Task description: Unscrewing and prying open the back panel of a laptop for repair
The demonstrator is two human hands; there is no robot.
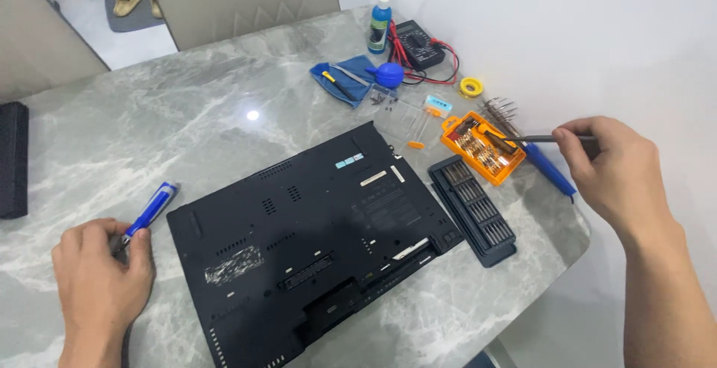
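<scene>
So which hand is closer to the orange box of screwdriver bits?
The right hand. It hovers just right of the orange bit box, its thin tool reaching over it. The left hand is far across the table, beyond the black laptop, holding a blue screwdriver.

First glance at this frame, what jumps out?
A black laptop lies bottom-up in the middle of the grey marble table. The left hand holds a blue-handled screwdriver beside its left edge. The right hand holds a slim dark tool, tip over an orange bit case at right.
</scene>
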